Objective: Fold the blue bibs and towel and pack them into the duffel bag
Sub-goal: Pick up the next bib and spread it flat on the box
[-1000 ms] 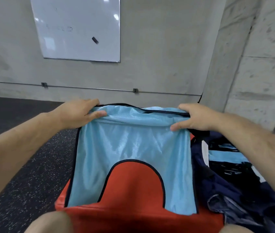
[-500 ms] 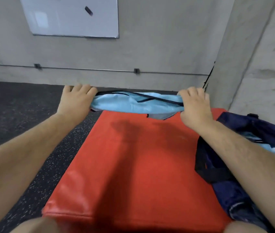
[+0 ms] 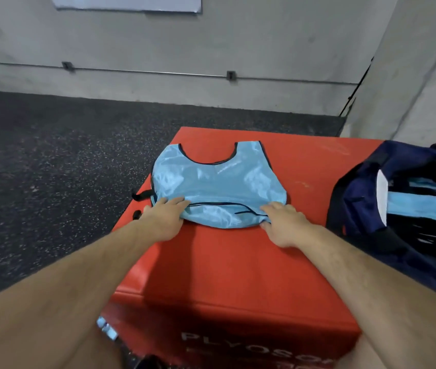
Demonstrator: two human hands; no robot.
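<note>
Head view: blue bib [image 3: 217, 182] lies folded on red plyo box [image 3: 238, 265], left hand [image 3: 162, 222] and right hand [image 3: 286, 225] fingers laid over its near edge, any grip beneath hidden; navy duffel bag [image 3: 358, 190] cut off at right.

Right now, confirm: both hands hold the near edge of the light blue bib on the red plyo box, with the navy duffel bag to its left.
The bag's side is wrong. The head view shows the navy duffel bag to the right of the light blue bib. Otherwise correct: left hand and right hand hold its near edge on the red plyo box.
</note>
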